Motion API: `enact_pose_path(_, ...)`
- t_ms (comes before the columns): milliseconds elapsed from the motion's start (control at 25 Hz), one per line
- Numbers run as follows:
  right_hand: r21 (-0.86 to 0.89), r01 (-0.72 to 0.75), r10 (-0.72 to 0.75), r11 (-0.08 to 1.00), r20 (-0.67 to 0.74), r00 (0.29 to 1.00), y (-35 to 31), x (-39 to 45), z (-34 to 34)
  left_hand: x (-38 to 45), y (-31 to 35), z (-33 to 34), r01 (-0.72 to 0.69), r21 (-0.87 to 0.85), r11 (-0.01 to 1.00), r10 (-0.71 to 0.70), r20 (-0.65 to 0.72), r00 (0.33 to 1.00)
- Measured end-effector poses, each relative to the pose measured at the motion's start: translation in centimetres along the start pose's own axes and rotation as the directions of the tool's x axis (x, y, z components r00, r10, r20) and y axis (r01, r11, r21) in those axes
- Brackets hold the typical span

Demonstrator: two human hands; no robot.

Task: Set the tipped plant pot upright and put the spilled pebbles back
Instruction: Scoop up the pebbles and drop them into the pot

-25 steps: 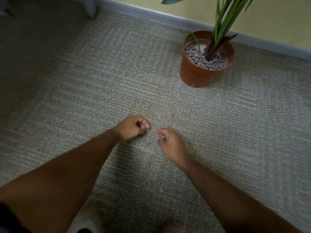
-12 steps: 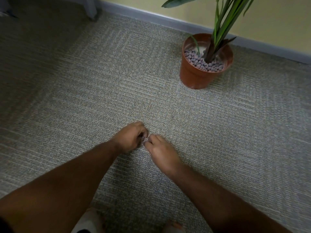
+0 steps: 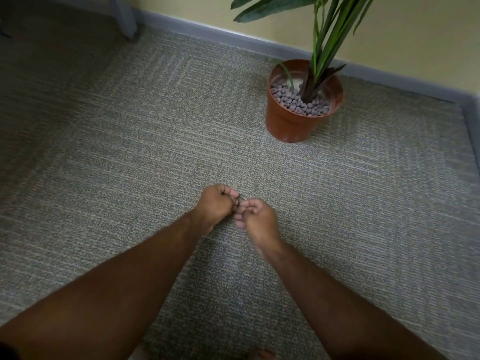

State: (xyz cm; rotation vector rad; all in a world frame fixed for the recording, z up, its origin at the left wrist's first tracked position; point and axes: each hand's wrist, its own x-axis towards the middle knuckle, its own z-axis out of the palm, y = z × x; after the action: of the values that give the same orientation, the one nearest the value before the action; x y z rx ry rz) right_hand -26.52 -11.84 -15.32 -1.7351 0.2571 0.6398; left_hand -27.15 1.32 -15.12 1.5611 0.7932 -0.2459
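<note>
The terracotta plant pot stands upright on the carpet at the upper right, near the wall. Green leaves rise from it, and grey-purple pebbles fill its front half. My left hand rests on the carpet at the centre, curled closed, with a small dark pebble showing at its fingertips. Right beside it, almost touching, is my right hand. Its fingers are loosely curled, and what they hold is hidden. Both hands are well in front of the pot and to its left. I see no loose pebbles on the carpet.
Grey woven carpet covers the floor. A grey skirting board and yellow wall run along the back and turn at the right corner. A grey furniture leg stands at the upper left. A pale shoe tip shows at the bottom edge.
My hands came together from a small gap until their fingertips met, and now sit slightly apart again. The view has shifted a little. The pot has not moved.
</note>
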Motion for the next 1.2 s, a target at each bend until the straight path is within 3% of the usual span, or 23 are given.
enact_pose_path(160, 0.451, -0.158, 0.179, 0.878, -0.005, 0.984, -1.8, 0.5, -1.5, -0.5, 2.3, 2.3, 0.205, -0.312, 0.928, -0.199, 0.050, 0.979)
enact_pose_path(280, 0.580, -0.214, 0.241, 0.786, 0.031, 0.970, -3.4, 1.0, -2.6, -0.9, 4.4, 3.8, 0.236, -0.322, 0.917, -0.225, 0.071, 0.972)
enact_pose_path(400, 0.611, -0.219, 0.214, 0.761, 0.082, 0.973, -6.2, 1.2, -3.8, -0.7, 8.2, 4.7, 0.185, -0.252, 0.950, -0.177, 0.057, 0.983)
enact_pose_path(520, 0.642, -0.168, 0.149, 0.748, 0.084, 0.985, -10.6, 2.2, -5.4, -0.2, 13.4, 5.1, 0.131, -0.291, 0.948, -0.123, 0.048, 0.991)
enact_pose_path(800, 0.685, -0.007, 0.048, 0.729, -0.041, 0.998, -20.6, 6.1, -8.7, 0.9, 23.5, 6.8, 0.030, -0.399, 0.916, 0.014, 0.108, 0.994)
enact_pose_path(960, 0.703, 0.065, 0.005, 0.708, -0.097, 0.995, -22.9, 7.6, -8.8, 1.6, 25.8, 7.7, 0.005, -0.444, 0.896, 0.034, 0.081, 0.996)
enact_pose_path(1080, 0.743, 0.066, -0.036, 0.666, -0.057, 0.998, -23.2, 7.5, -8.8, 1.1, 26.3, 7.6, 0.019, -0.507, 0.862, 0.071, 0.157, 0.985)
enact_pose_path(1200, 0.722, 0.053, -0.048, 0.690, -0.027, 0.998, -22.9, 8.1, -9.0, 1.7, 26.0, 7.7, 0.037, -0.538, 0.842, 0.104, 0.229, 0.968)
